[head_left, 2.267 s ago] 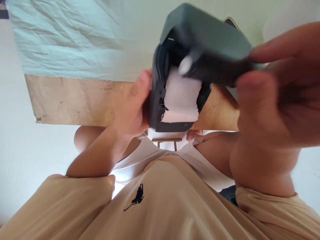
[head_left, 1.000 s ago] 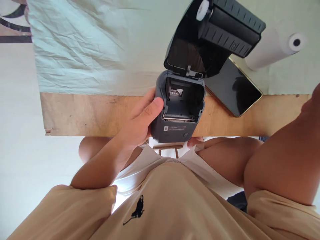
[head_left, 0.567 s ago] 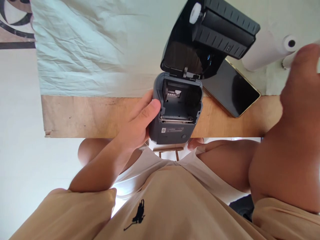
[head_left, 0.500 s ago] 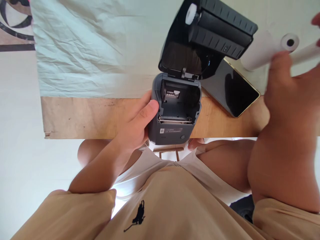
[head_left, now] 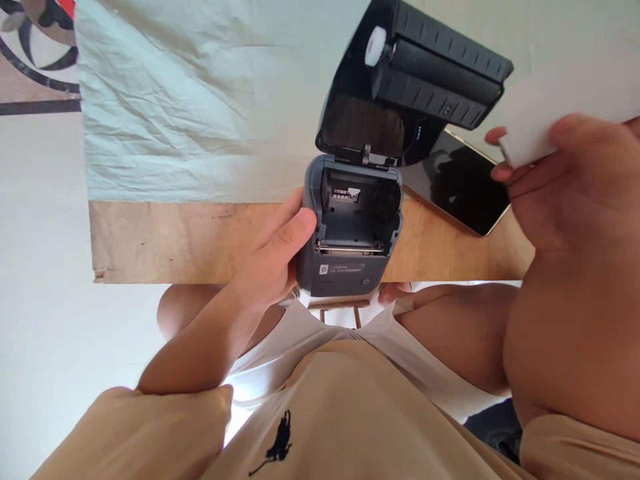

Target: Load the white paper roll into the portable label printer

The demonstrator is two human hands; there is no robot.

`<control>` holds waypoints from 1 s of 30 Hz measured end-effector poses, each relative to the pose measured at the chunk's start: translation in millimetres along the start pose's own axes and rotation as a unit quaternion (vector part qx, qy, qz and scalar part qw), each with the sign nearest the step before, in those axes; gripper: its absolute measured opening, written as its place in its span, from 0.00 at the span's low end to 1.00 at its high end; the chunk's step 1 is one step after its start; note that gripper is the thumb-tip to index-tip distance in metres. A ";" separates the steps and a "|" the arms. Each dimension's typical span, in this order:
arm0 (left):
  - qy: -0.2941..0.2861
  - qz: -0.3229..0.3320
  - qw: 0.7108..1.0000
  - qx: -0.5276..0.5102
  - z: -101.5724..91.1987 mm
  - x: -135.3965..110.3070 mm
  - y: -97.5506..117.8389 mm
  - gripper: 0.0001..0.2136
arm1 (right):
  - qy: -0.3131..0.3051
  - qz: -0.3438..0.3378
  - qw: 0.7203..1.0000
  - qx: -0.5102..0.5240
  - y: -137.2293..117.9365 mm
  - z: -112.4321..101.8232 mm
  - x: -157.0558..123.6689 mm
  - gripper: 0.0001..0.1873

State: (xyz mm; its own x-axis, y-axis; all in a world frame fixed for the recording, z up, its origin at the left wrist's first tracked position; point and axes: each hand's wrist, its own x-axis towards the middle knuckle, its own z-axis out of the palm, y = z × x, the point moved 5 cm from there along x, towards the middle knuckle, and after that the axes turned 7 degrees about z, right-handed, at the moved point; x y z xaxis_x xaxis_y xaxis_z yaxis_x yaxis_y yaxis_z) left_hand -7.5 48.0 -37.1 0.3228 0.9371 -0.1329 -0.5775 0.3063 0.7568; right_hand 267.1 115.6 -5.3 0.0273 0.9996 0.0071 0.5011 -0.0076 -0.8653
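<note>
A small dark grey printer (head_left: 350, 270) rests at the near edge of the wooden table (head_left: 175, 240), its lid (head_left: 410, 80) swung up and its paper bay bare. My left hand (head_left: 273, 257) is wrapped round the printer's left side, thumb on its upper rim. At the right my right hand (head_left: 560, 187) is closed on a white paper roll (head_left: 565, 100), held in the air beside the raised lid.
A black phone (head_left: 463, 190) lies flat on the table just right of the printer. A wrinkled pale cloth (head_left: 190, 100) covers the far part of the table. My tan shirt (head_left: 350, 413) and legs fill the lower view.
The paper came out of the printer and its lid went fully up. My right hand then reached to the far right, took up the white roll and brought it toward the printer.
</note>
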 end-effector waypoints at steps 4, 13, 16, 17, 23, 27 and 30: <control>-0.009 0.030 0.999 -0.032 0.7 -1.1 0.8 0.17 | -0.052 0.086 0.987 0.122 -17.7 18.4 -17.2 0.42; -0.022 0.016 0.999 -0.022 1.8 -0.8 0.8 0.19 | -0.118 0.186 0.936 0.274 -27.2 51.1 -30.5 0.40; -0.008 0.002 1.000 -0.007 0.9 -1.1 0.1 0.18 | -0.140 0.163 0.938 0.273 -29.5 51.2 -31.9 0.37; -0.013 0.003 1.000 -0.003 1.1 -0.9 0.0 0.19 | -0.144 0.170 0.934 0.280 -29.7 50.4 -32.0 0.40; -0.009 0.009 1.000 0.014 1.2 0.1 0.6 0.19 | -0.133 0.223 0.923 0.286 -26.5 45.2 -32.7 0.37; 0.000 0.003 0.999 0.033 1.3 -0.8 1.0 0.20 | -0.110 0.191 0.937 0.270 -26.1 42.5 -30.0 0.36; 0.002 -0.005 0.999 0.038 -0.8 -0.7 0.1 0.21 | -0.102 0.196 0.935 0.277 -28.7 44.4 -30.9 0.41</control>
State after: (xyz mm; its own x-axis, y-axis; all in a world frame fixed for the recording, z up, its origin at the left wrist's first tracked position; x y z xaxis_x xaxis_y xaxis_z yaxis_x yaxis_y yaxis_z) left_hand -8.4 47.5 -37.4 0.3261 0.9345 -0.1429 -0.5149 0.3023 0.8022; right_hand 213.5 86.1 -3.0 -0.0782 0.9076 -0.4124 -0.0399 -0.4162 -0.9084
